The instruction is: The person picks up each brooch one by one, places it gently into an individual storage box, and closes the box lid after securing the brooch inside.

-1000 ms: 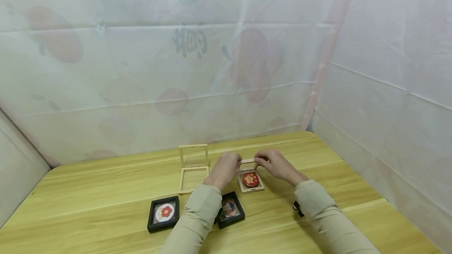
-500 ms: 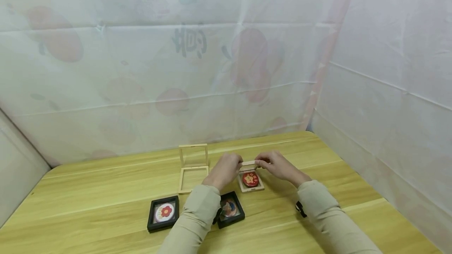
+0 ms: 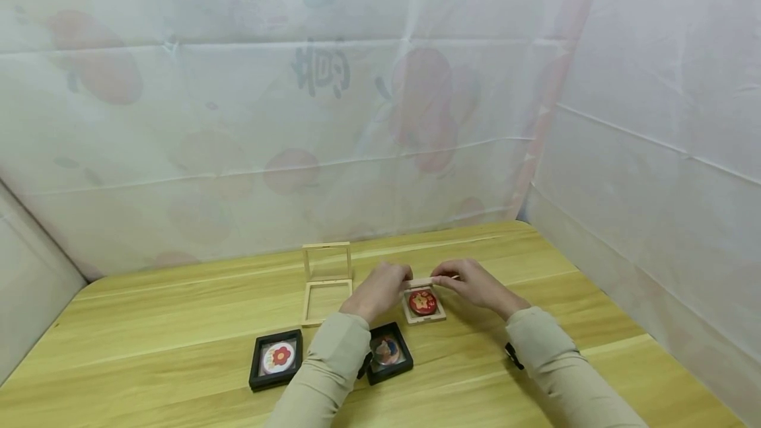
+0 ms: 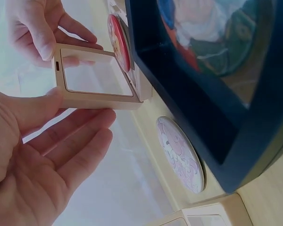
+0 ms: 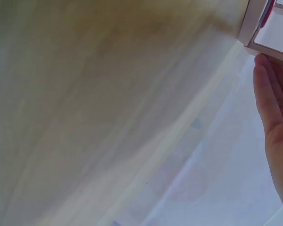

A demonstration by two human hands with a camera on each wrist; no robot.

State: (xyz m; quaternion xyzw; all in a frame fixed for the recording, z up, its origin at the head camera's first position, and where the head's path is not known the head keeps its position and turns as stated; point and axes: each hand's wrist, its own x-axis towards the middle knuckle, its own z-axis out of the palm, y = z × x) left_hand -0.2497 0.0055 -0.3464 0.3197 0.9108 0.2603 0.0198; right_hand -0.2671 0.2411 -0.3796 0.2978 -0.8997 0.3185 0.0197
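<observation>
A small pale wooden display frame [image 3: 442, 312] with a hinged clear lid [image 4: 70, 100] stands part-open on the table. Inside its base lies a round red badge [image 3: 423, 302] with a gold star-like pattern. My left hand [image 4: 47, 160] pinches one corner of the lid, thumb on its top edge and fingers behind. The other corner is held by my right hand [image 3: 472, 284], its thumb in front and fingers behind. In the right wrist view, the right fingers [image 5: 269, 94] lie along the lid's side. The lid tilts over the badge.
Left of my hands, a second wooden frame [image 3: 306, 302] stands with its lid raised. Two black cases hold round badges: one case [image 3: 255, 368] at front left, another case [image 3: 399, 370] beside my left forearm. A pale pink badge [image 4: 179, 153] lies near the left wrist. A curtain [image 3: 250, 104] hangs behind the table.
Both hands have lowered the lid of the right wooden frame, tilting it down toward the red badge. The black cases and the second wooden frame have stayed in place.
</observation>
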